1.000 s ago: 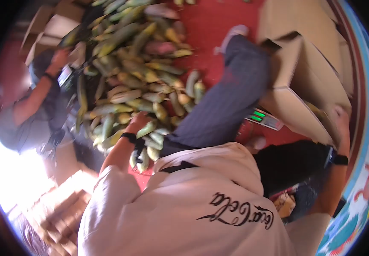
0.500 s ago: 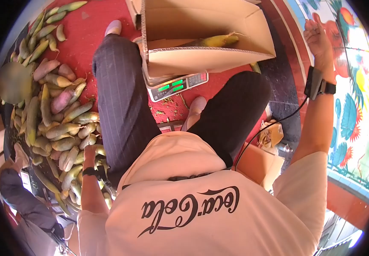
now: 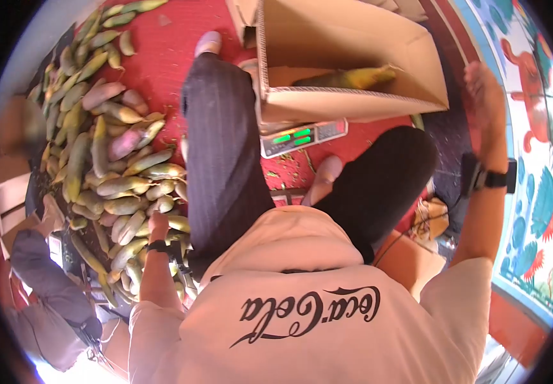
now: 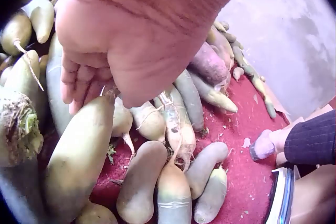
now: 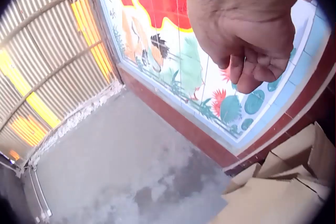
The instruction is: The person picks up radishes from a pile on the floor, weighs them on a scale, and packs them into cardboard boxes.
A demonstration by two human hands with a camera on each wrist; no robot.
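Observation:
In the head view, my left hand [image 3: 158, 225] is over the pile of long green radishes [image 3: 123, 205]. The left wrist view shows the thumb and fingers of my left hand [image 4: 131, 35] closed at the thin root end of a large pale-green radish [image 4: 81, 150]; the fingertips are partly hidden. Away from the pile, my right hand [image 3: 486, 96] is raised in the air to the right of the cardboard box [image 3: 353, 102]. Its fingers are loosely curled with nothing in them, as the right hand [image 5: 252, 40] shows in its wrist view.
One green-yellow radish [image 3: 366, 78] lies in the box, which stands on a scale [image 3: 305, 137] with green digits. My legs are on both sides of the scale. At the left sits another person [image 3: 52, 281]. A painted wall [image 3: 542, 166] borders the right; flattened cardboard [image 5: 273, 198] lies below it.
My right hand has left the side of the box and moved out towards the painted wall. My left hand is still at the pile, and the head view has turned.

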